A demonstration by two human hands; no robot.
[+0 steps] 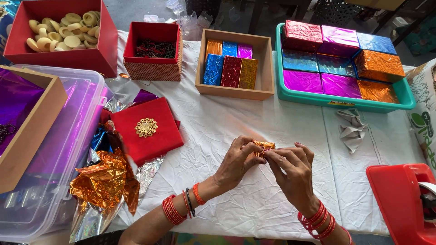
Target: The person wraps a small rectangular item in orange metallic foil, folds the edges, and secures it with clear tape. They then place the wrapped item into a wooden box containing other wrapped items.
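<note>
Your left hand (236, 162) and right hand (290, 170) pinch the small gold-foil piece (263, 147), below the wooden box (234, 91) of wrapped bars; crease each fold tight, fingertips close together.

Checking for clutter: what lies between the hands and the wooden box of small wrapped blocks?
Only bare, wrinkled white cloth lies between the hands and the wooden box, per the head view.

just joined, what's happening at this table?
A person's left hand and right hand together pinch a small orange foil-wrapped piece above the white tablecloth. More wrapped pieces sit in the wooden box and larger ones in the teal tray. Loose orange foil lies left.
</note>
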